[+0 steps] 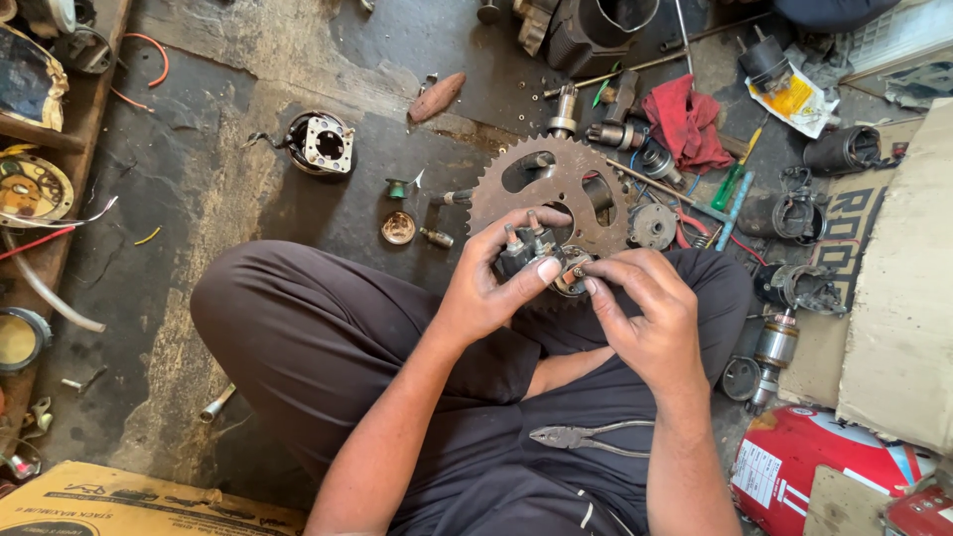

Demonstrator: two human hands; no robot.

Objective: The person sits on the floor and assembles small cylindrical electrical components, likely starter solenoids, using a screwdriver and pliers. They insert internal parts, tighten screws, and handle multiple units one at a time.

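Near the middle of the frame, the left hand (pixel 486 283) was closed around a small dark motor part (pixel 526 253), and the right hand (pixel 640 313), just beside it to the right, pinched what seemed a tiny piece against its side.

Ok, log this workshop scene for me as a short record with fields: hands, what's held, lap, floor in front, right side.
left hand: left hand grips a small dark metal part, thumb across its front
right hand: right hand pinches at the part's right side with its fingertips
lap: pliers lie on the dark trousers
floor in front: rusty sprocket just beyond the hands; round stator plate further left
right side: red rag, cardboard sheet, red canister
posture: seated on the floor
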